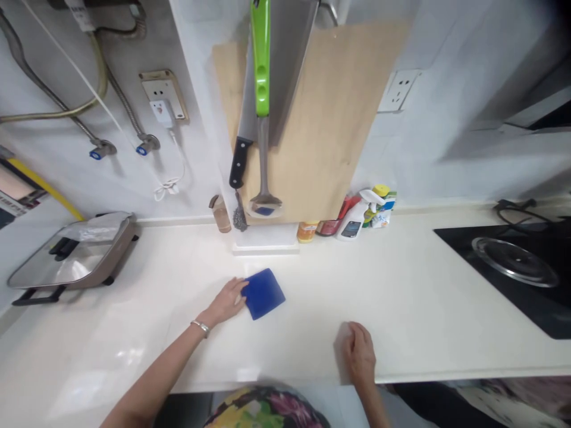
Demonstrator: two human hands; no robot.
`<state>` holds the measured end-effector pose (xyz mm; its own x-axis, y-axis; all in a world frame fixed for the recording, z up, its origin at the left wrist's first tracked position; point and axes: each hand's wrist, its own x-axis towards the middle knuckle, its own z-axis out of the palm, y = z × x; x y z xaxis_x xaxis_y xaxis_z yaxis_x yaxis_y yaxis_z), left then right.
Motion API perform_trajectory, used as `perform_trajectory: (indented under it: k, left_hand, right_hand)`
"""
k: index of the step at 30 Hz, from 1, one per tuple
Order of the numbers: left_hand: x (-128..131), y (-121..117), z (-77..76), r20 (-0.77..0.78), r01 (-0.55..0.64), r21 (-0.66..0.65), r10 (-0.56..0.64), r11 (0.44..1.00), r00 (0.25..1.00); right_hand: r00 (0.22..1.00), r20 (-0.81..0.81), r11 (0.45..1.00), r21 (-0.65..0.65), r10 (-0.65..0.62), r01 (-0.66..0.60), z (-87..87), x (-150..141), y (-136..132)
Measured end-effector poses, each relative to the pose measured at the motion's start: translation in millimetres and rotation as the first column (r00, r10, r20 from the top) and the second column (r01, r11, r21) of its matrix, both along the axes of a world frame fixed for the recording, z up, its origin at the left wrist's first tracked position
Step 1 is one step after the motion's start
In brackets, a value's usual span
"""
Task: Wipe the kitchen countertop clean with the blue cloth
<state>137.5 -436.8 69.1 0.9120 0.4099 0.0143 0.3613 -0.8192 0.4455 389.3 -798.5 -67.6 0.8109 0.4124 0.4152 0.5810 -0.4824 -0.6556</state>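
Note:
A blue square cloth (264,292) lies flat on the white countertop (401,285). My left hand (227,302) rests at the cloth's left edge, its fingers touching and pinching that edge. A silver bracelet (201,326) circles my left wrist. My right hand (358,353) sits near the counter's front edge with fingers curled under, nothing visible in it. It lies well to the right of the cloth.
A wooden cutting board (321,125) leans on the back wall with a knife (243,148) and a green-handled tool (262,107) hanging before it. Bottles (361,217) stand below. An electric grill pan (75,252) sits left, a black hob (513,267) right.

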Motion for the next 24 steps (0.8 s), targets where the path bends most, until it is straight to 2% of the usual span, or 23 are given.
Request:
perform_trajectory:
  k: [3,6,8,10,13,16,20,24]
  left_hand:
    - [38.0,-32.2,-34.2,0.116,-0.091,0.05,0.085,0.995,0.99]
    - [79.8,-66.3,-66.2,0.166,-0.216,0.143,0.192,0.966,0.967]
    - [93.7,-80.2,-80.9,0.175,-0.276,0.192,0.244,0.942,0.954]
    - [93.5,-85.3,-89.4,0.171,-0.276,0.24,0.24,0.931,0.956]
    - [81.6,-80.5,-91.7,0.145,-0.188,0.299,0.15,0.936,0.978]
    - [83.4,-66.0,-85.1,0.112,-0.076,0.32,0.042,0.944,0.993]
    - [121.2,-44.1,-74.1,0.074,0.062,0.298,-0.088,0.953,0.993]
    - [167.7,-32.0,-71.7,0.077,0.103,0.253,-0.126,0.962,0.989]
  right_hand:
    - [0.999,0.053,0.999,-0.042,-0.009,0.012,0.7,-1.6,1.7]
    - [0.995,0.102,0.998,-0.054,-0.015,0.02,-1.5,-1.7,2.1]
    - [0.993,0.118,0.998,-0.065,-0.013,0.021,-3.1,-1.4,2.2]
    - [0.992,0.127,0.997,-0.074,-0.012,0.021,-4.0,-1.8,2.5]
    - [0.991,0.132,0.995,-0.087,-0.03,0.042,-3.4,-3.5,4.1]
    - [0.992,0.118,0.991,-0.118,-0.045,0.059,-1.8,-5.1,6.3]
    - [0.994,0.1,0.986,-0.153,-0.052,0.067,0.1,-4.9,8.4]
    - [0.994,0.097,0.985,-0.16,-0.052,0.068,1.0,-3.7,8.3]
